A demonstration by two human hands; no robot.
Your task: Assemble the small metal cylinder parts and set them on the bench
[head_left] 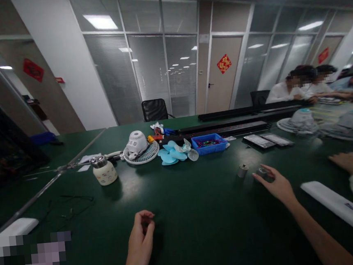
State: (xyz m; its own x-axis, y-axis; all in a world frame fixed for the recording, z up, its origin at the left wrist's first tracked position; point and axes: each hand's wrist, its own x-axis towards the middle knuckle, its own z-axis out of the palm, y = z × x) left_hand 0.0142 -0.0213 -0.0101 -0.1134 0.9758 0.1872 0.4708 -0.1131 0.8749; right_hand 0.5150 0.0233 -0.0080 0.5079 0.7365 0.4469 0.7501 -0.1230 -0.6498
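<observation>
My right hand is at the right of the green table, its thumb and index finger around a small motor, a short metallic cylinder partly hidden by the fingers. Just left of it, a similar small motor stands upright on the table. My left hand hovers over the near middle of the table. Its fingers curl loosely with a gap to the thumb, and I see nothing in it.
Across the table are a white fan body, light-blue fan blades, a blue bin of wires and a cream jar. Right of my right arm lies a long white case, beside another person's hand. More people sit far right.
</observation>
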